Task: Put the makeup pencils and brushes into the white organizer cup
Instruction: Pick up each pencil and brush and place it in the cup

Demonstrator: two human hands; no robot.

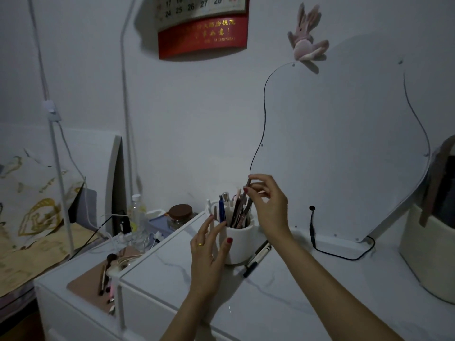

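Left of the white tabletop (283, 299), brushes (108, 269) lie on a pink mat (86, 284). Mid-table, the left hand (209, 252), fingers straight, touches the white organizer cup (240, 242); the right hand (268, 205) pinches a pencil (245, 193) standing in it. 2 pens (257, 257) lie beside the cup, a black cable (344, 252) further right.

White marble-patterned dresser top (283, 303). A white organizer cup (240, 242) stands near its back edge, with two pens (257, 257) lying just beside it. A black cable (339, 254) runs along the back edge; a cream basket (428, 254) occupies the right edge.
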